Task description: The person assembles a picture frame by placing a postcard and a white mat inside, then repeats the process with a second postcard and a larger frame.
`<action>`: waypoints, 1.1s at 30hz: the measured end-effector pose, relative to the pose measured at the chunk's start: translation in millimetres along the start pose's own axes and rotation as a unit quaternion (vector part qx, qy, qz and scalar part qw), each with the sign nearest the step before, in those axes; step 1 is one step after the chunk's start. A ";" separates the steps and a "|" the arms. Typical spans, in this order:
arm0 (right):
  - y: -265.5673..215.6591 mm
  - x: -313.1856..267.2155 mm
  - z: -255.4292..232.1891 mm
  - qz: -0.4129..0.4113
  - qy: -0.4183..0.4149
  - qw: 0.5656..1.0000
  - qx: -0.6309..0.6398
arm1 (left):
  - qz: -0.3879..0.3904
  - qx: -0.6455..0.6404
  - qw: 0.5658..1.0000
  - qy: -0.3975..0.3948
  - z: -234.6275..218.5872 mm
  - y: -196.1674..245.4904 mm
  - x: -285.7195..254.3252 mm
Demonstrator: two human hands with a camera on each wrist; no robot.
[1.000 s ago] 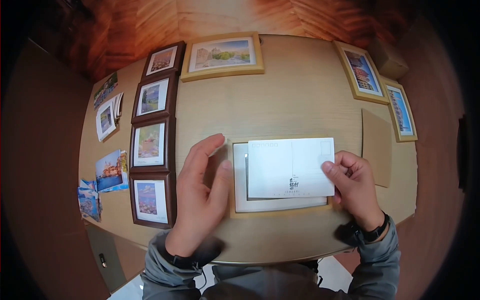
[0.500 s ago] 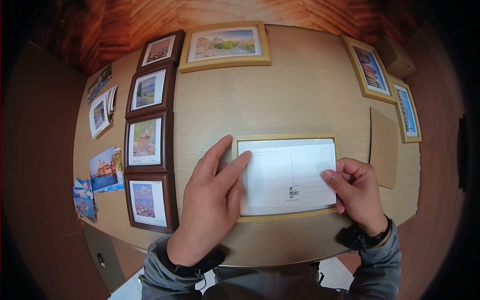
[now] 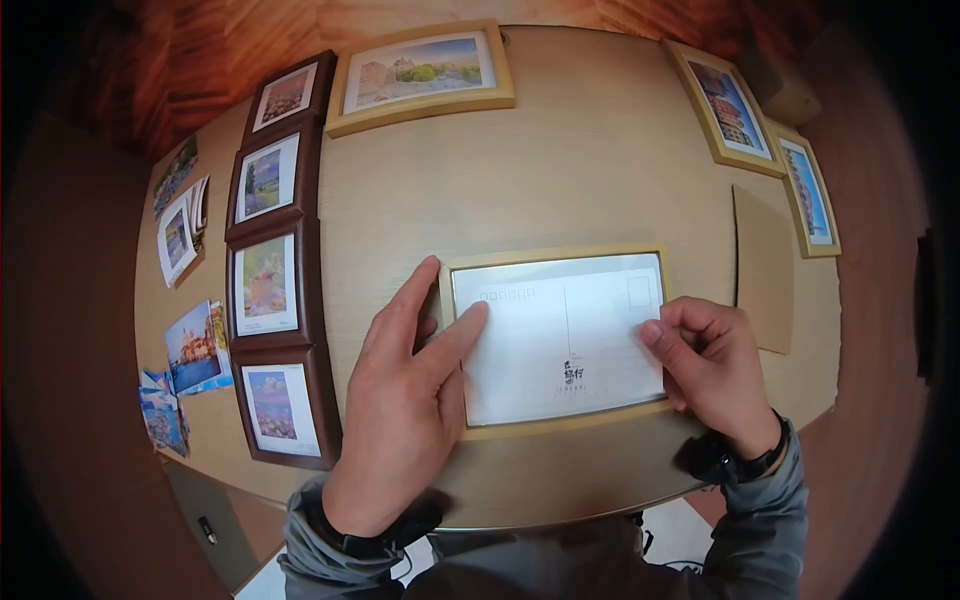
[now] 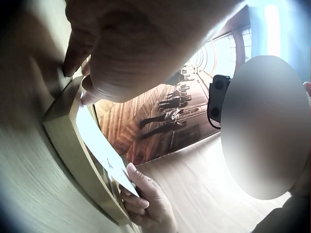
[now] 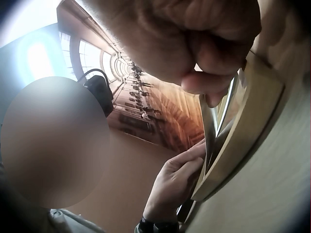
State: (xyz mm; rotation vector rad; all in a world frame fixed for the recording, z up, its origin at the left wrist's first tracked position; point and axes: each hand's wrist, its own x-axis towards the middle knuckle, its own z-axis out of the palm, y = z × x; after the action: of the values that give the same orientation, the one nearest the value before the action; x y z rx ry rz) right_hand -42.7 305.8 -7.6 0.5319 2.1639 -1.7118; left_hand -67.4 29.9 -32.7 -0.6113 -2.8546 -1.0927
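A white postcard point(image 3: 530, 345), blank side with stamp box and postcode squares up, lies over a light wooden picture frame point(image 3: 555, 256) at the table's front. My right hand point(image 3: 715, 360) pinches the card's right edge between thumb and fingers. In the left wrist view, that end of the postcard point(image 4: 104, 148) is raised above the frame, while its other end dips inside the rim. Straight fingers of my left hand point(image 3: 400, 400) rest at the frame's left side, one fingertip touching the card near its upper left corner.
Several dark brown framed pictures point(image 3: 265, 275) form a column at left, with loose postcards point(image 3: 195, 345) beyond them. A light wooden framed landscape point(image 3: 420, 80) stands at the back. At right are two more light frames point(image 3: 725, 110) and a brown backing board point(image 3: 765, 270).
The postcard has come down and left from above the frame to sit within its rim. My left hand has moved from beside the frame to touch the card. My right hand keeps its pinch.
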 end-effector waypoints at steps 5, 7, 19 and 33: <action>9.5 0.3 -4.1 -0.021 0.040 0.999 -0.031 | -0.030 -0.005 1.000 -0.006 -1.7 6.3 0.0; 17.9 2.0 -7.0 -0.133 0.058 0.984 -0.100 | -0.052 -0.010 0.999 -0.001 -1.0 10.3 0.8; 20.4 4.6 -22.2 -0.300 0.063 0.927 -0.215 | -0.033 -0.014 0.999 0.026 -4.5 5.4 0.1; 29.6 5.5 -20.2 -0.334 0.033 0.901 -0.273 | -0.016 0.020 1.000 -0.013 -13.4 4.3 -1.1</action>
State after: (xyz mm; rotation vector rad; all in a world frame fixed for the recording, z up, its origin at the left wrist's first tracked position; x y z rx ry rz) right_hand -33.8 332.1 -30.9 -0.3539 2.9285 -1.2240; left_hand -66.3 23.8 -20.0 -0.5840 -2.9102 -1.0359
